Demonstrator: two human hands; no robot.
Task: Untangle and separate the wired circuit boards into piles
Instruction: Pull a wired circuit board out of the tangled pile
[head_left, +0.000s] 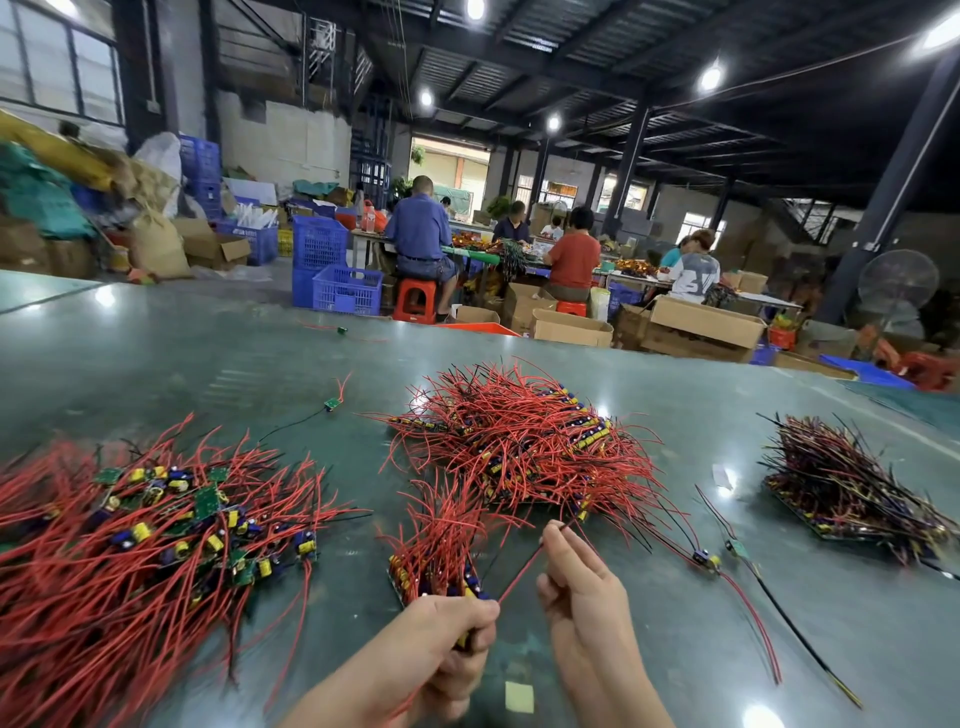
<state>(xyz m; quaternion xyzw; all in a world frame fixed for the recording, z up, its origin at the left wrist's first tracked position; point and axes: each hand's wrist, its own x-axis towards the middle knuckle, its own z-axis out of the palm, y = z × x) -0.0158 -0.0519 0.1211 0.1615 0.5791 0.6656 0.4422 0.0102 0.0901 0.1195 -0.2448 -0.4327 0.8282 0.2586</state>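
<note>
A small bundle of wired circuit boards (436, 545) with red wires fanning upward stands on the green table (208, 364). My left hand (452, 631) grips its lower end. My right hand (576, 587) pinches one red wire (519, 574) that runs taut from the bundle up to my fingertips. A large loose tangle of boards (145, 530) with red wires lies at the left. A stacked pile (524, 441) sits in the middle, and a darker pile (852, 493) at the right.
Two single boards with red and black leads (727, 558) lie right of my hands, another lone board (333, 402) further back. A yellow sticker (519, 697) is on the table near me. Beyond the far edge people sit among cardboard boxes and blue crates.
</note>
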